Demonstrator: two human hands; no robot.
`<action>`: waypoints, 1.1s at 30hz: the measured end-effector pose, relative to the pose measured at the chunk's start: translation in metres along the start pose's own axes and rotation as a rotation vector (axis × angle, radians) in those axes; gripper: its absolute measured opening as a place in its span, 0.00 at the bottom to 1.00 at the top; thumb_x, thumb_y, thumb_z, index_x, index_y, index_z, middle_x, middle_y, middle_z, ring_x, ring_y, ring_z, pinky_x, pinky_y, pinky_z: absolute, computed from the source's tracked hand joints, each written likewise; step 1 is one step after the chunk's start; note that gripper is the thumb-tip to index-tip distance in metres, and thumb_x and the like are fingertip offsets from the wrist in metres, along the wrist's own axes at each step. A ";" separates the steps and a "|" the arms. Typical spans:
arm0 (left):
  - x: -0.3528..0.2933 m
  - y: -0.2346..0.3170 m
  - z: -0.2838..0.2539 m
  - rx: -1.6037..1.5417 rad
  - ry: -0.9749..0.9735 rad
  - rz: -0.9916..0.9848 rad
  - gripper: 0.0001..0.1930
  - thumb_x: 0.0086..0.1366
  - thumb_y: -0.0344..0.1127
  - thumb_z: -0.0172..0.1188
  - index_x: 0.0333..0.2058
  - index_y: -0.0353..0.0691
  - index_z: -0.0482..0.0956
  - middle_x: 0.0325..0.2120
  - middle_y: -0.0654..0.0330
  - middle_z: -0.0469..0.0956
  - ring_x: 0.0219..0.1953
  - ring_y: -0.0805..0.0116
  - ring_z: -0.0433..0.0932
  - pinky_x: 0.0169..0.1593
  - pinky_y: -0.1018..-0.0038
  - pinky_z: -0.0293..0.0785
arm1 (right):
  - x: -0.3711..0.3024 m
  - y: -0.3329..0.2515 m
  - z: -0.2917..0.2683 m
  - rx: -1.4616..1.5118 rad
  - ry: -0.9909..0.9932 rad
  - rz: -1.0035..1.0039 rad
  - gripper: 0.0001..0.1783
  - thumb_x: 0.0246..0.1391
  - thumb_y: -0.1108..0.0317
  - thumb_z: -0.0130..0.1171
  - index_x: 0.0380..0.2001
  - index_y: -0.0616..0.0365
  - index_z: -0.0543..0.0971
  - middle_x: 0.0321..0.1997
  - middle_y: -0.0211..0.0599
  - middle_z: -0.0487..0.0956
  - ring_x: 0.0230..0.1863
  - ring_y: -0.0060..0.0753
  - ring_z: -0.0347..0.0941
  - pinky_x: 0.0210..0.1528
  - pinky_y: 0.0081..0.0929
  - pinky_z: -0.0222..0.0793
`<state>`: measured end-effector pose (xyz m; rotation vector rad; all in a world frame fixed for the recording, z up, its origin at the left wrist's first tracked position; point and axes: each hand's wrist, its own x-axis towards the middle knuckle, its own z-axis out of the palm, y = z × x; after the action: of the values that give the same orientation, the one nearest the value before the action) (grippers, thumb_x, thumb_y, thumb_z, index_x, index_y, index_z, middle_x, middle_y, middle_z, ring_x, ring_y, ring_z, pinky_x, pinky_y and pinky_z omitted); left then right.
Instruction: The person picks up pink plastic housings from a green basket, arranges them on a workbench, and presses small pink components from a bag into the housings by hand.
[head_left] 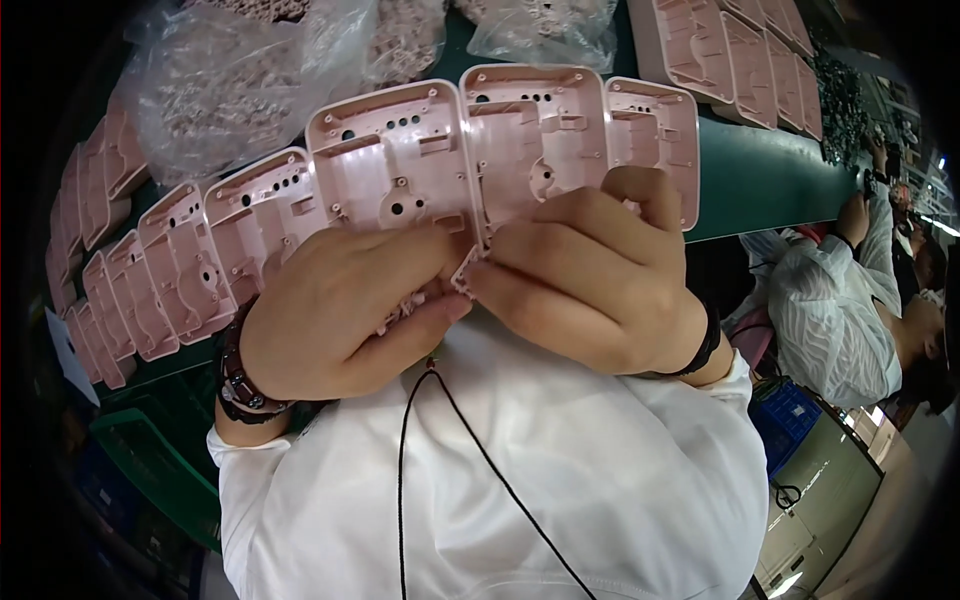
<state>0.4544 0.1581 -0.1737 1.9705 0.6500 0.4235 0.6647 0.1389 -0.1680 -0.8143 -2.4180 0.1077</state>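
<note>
My left hand is curled closed near my chest, with several small pink plastic parts showing between its fingers. At its fingertips is one small pink plastic piece. My right hand meets it there, thumb and forefinger pinched on that same piece. Just beyond both hands stands a row of pink plastic housings, open side up; one large housing and another are nearest. Their floors have round holes and posts. The fingers hide part of the small piece, so its full shape cannot be made out.
More pink housings curve along the left, and others are stacked at the far right. Clear plastic bags of small pink parts lie behind the row on the green table. A person in white sits at the right.
</note>
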 end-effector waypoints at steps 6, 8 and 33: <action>0.019 0.002 0.005 -0.148 -0.039 0.010 0.07 0.52 0.30 0.56 0.30 0.37 0.71 0.21 0.57 0.72 0.21 0.58 0.73 0.23 0.70 0.65 | -0.004 0.015 -0.030 -0.039 -0.094 -0.047 0.11 0.27 0.64 0.56 0.22 0.48 0.77 0.26 0.22 0.75 0.25 0.24 0.68 0.32 0.27 0.55; 0.020 0.004 0.006 -0.202 0.019 -0.051 0.05 0.51 0.29 0.56 0.27 0.36 0.72 0.19 0.58 0.71 0.19 0.61 0.71 0.24 0.71 0.64 | -0.003 0.029 -0.049 -0.126 -0.171 -0.018 0.10 0.26 0.66 0.57 0.22 0.49 0.77 0.25 0.22 0.75 0.25 0.24 0.68 0.32 0.28 0.55; -0.031 -0.035 -0.021 -0.331 0.878 -0.139 0.12 0.66 0.38 0.45 0.30 0.33 0.65 0.15 0.67 0.55 0.10 0.84 0.50 0.15 0.84 0.41 | -0.071 0.141 -0.022 -0.223 -0.128 0.315 0.13 0.31 0.81 0.61 0.26 0.61 0.74 0.40 0.38 0.71 0.39 0.38 0.70 0.36 0.29 0.68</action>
<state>0.4088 0.1671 -0.1961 1.3563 1.1587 1.2480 0.7971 0.2099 -0.2206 -1.3237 -2.4300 0.0104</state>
